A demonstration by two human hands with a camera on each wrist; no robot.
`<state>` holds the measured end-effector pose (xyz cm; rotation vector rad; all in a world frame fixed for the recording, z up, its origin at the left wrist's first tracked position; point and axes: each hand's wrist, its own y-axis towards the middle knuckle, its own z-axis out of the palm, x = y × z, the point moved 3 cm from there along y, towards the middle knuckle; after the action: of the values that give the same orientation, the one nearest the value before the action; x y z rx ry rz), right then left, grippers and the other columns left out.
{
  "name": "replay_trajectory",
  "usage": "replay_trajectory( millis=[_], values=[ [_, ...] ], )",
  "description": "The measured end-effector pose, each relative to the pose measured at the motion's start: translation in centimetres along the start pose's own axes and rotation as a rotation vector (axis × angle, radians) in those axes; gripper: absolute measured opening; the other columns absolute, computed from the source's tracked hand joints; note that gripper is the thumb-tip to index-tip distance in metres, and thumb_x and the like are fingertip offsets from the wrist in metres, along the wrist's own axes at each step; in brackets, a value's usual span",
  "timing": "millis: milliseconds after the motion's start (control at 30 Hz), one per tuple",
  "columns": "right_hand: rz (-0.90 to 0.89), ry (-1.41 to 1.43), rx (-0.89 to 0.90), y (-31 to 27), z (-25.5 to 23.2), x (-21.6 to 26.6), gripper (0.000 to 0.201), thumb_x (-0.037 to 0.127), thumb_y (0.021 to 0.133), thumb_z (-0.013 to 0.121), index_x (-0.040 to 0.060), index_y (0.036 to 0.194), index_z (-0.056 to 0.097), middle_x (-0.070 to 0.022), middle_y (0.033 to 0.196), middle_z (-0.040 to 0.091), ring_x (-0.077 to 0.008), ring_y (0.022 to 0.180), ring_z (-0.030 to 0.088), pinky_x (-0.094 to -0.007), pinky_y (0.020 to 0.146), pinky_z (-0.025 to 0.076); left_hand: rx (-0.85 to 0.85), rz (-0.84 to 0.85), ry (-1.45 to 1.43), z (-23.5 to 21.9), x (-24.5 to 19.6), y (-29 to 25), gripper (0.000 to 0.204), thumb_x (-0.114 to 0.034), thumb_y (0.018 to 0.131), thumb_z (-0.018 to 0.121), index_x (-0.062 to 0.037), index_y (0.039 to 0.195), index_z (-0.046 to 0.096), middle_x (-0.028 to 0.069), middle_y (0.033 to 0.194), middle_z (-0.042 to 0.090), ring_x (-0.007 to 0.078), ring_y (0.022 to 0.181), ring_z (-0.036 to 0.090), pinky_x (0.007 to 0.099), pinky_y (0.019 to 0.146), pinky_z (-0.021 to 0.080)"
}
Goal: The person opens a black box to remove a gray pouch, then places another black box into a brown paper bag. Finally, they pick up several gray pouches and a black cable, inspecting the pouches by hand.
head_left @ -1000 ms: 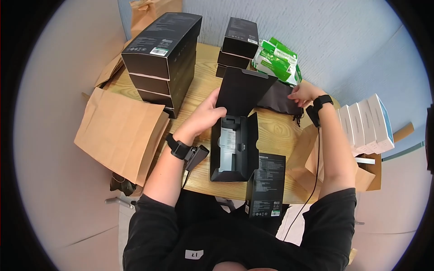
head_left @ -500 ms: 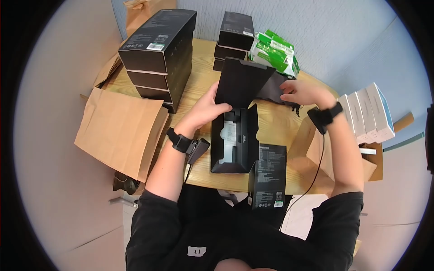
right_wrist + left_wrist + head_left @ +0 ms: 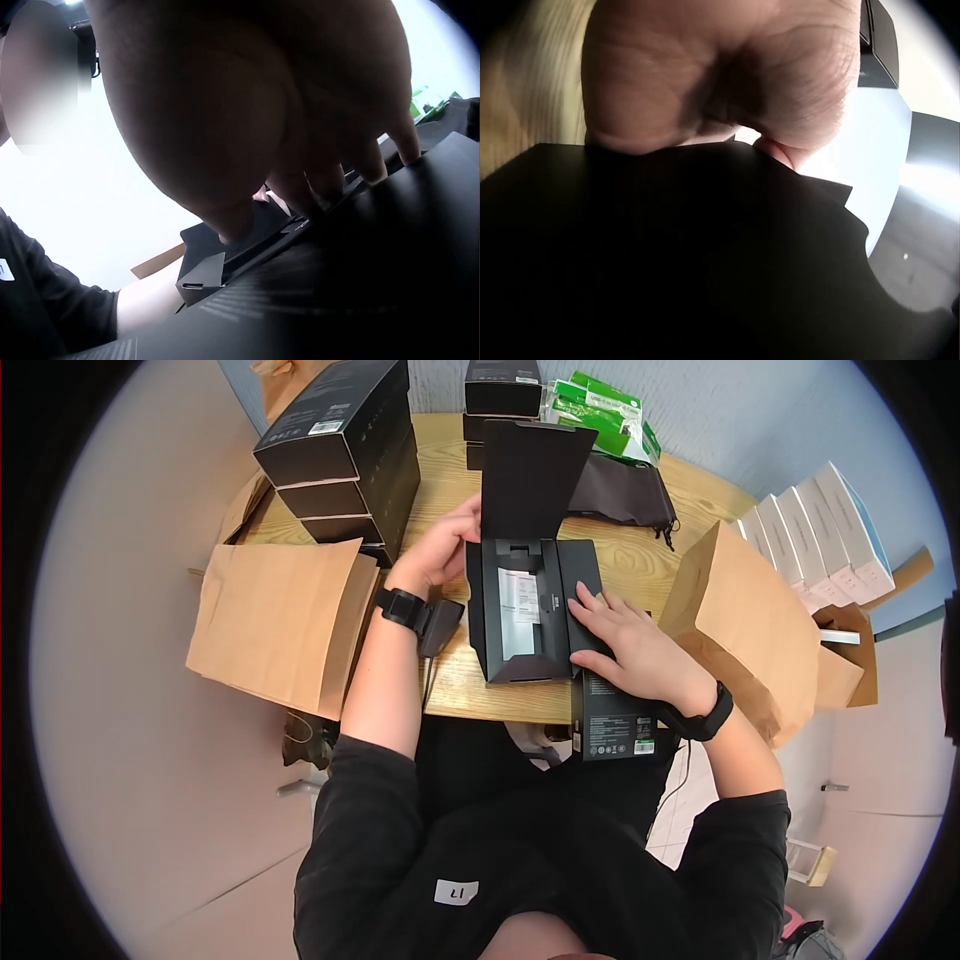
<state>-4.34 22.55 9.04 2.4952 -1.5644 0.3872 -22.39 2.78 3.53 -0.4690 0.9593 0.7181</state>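
Note:
A black box [image 3: 493,625] stands on the table with its lid [image 3: 530,480] raised at the far end. Inside lies a white printed paper [image 3: 522,595]. My left hand [image 3: 440,550] is at the box's far left corner, fingers partly hidden behind the lid; the left wrist view has the palm [image 3: 712,67] right at a dark edge. Along the box's right side, my right hand [image 3: 640,645] rests with spread fingers on the side flap [image 3: 577,565]. Its fingertips [image 3: 375,178] meet the black surface in the right wrist view.
Stacked black boxes [image 3: 340,430] stand back left, more black boxes [image 3: 503,390] at the back. Paper bags [image 3: 280,625] flank the work. Beyond lie a dark drawstring pouch [image 3: 620,490] and green packets [image 3: 600,415]. White boxes [image 3: 825,525] are at right; another black box [image 3: 620,725] overhangs the front edge.
My right hand has come back from near the pouch onto the box's right flap. The left hand has slid off the lid's inner face to the box's left side. A right-hand paper bag now shows more fully.

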Motion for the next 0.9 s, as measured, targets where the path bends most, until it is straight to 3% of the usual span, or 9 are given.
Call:
replay_trajectory(
  millis=[100, 200, 300, 433, 533, 600, 633, 800, 900],
  values=[
    [-0.01, -0.035, -0.011, -0.2, 0.4, -0.3, 0.06, 0.037, 0.089, 0.056, 0.0018, 0.135, 0.04, -0.0171, 0.145, 0.033, -0.0429, 0.129, 0.033, -0.0459, 0.106, 0.029, 0.194, 0.063, -0.117, -0.4, -0.2, 0.3, 0.071, 0.005, 0.068, 0.042, 0.0001, 0.138, 0.032, 0.0125, 0.128, 0.05, 0.0162, 0.109, 0.054, 0.0243, 0.089, 0.046],
    [0.024, -0.058, -0.004, -0.2, 0.4, -0.9, 0.061, 0.037, 0.089, 0.055, 0.0041, 0.138, 0.036, -0.0141, 0.147, 0.03, -0.0426, 0.13, 0.032, -0.0457, 0.107, 0.028, 0.098, 0.102, 0.078, -0.8, -0.1, 0.4, 0.068, 0.005, 0.075, 0.049, -0.0004, 0.14, 0.029, 0.014, 0.133, 0.047, 0.0176, 0.115, 0.052, 0.026, 0.094, 0.044],
    [0.059, -0.023, 0.003, -0.2, 0.3, -2.3, 0.062, 0.036, 0.09, 0.054, 0.0053, 0.139, 0.033, -0.0132, 0.149, 0.026, -0.0424, 0.132, 0.029, -0.0464, 0.108, 0.026, -0.095, 0.042, 0.445, -1.8, 0.4, 0.7, 0.06, -0.014, 0.086, 0.064, -0.0009, 0.138, 0.035, 0.0144, 0.132, 0.048, 0.0184, 0.117, 0.05, 0.0283, 0.097, 0.041],
    [0.072, 0.018, -0.033, -0.2, -0.3, -1.9, 0.058, 0.029, 0.087, 0.06, 0.0054, 0.135, 0.04, -0.0133, 0.147, 0.029, -0.0409, 0.133, 0.028, -0.0482, 0.109, 0.024, -0.093, -0.026, 0.457, -1.6, 0.7, 1.2, 0.054, -0.011, 0.086, 0.062, -0.001, 0.135, 0.039, 0.0121, 0.128, 0.052, 0.0168, 0.114, 0.051, 0.0271, 0.095, 0.043],
    [0.0, -0.226, -0.113, 0.1, -2.0, 1.0, 0.054, 0.02, 0.079, 0.067, 0.0035, 0.127, 0.049, -0.0134, 0.143, 0.036, -0.0394, 0.133, 0.029, -0.051, 0.11, 0.022, -0.027, -0.016, 0.331, -1.6, 1.1, 1.4, 0.048, -0.008, 0.088, 0.058, -0.0015, 0.133, 0.042, 0.0102, 0.124, 0.056, 0.0144, 0.109, 0.055, 0.025, 0.091, 0.046],
    [-0.142, -0.109, -0.095, 0.2, -2.2, 2.6, 0.051, 0.014, 0.072, 0.071, 0.0016, 0.119, 0.054, -0.0134, 0.137, 0.043, -0.0379, 0.133, 0.03, -0.0526, 0.11, 0.022, -0.008, -0.002, 0.205, -0.8, 0.8, 1.1, 0.043, -0.005, 0.091, 0.051, -0.0021, 0.132, 0.042, 0.0095, 0.123, 0.057, 0.0121, 0.104, 0.058, 0.0232, 0.086, 0.048],
    [-0.203, -0.057, -0.064, 0.0, -1.8, 2.8, 0.049, 0.013, 0.071, 0.07, 0.0009, 0.116, 0.055, -0.013, 0.127, 0.052, -0.0337, 0.127, 0.039, -0.0527, 0.11, 0.022, -0.006, -0.007, 0.204, -0.6, 0.7, 1.1, 0.043, -0.005, 0.091, 0.051, -0.0021, 0.132, 0.042, 0.0095, 0.123, 0.057, 0.0121, 0.104, 0.058, 0.0232, 0.086, 0.048],
    [-0.213, 0.002, -0.106, 0.0, -1.6, 3.3, 0.038, 0.014, 0.072, 0.07, 0.0046, 0.108, 0.059, -0.0078, 0.1, 0.062, -0.0228, 0.104, 0.056, -0.0528, 0.111, 0.021, -0.042, -0.004, 0.186, -1.0, 0.7, 1.2, 0.044, -0.003, 0.091, 0.046, -0.0034, 0.134, 0.039, 0.0102, 0.121, 0.059, 0.0122, 0.102, 0.06, 0.0222, 0.083, 0.05],
    [-0.122, 0.122, 0.076, -0.2, -2.1, 3.1, 0.031, 0.014, 0.073, 0.07, 0.0063, 0.103, 0.062, -0.0079, 0.09, 0.063, -0.022, 0.102, 0.056, -0.0542, 0.11, 0.02, -0.06, -0.011, 0.18, -0.9, 0.7, 1.0, 0.044, -0.001, 0.091, 0.045, -0.0029, 0.135, 0.039, 0.0115, 0.122, 0.057, 0.0134, 0.102, 0.059, 0.0235, 0.085, 0.047]
  ],
)
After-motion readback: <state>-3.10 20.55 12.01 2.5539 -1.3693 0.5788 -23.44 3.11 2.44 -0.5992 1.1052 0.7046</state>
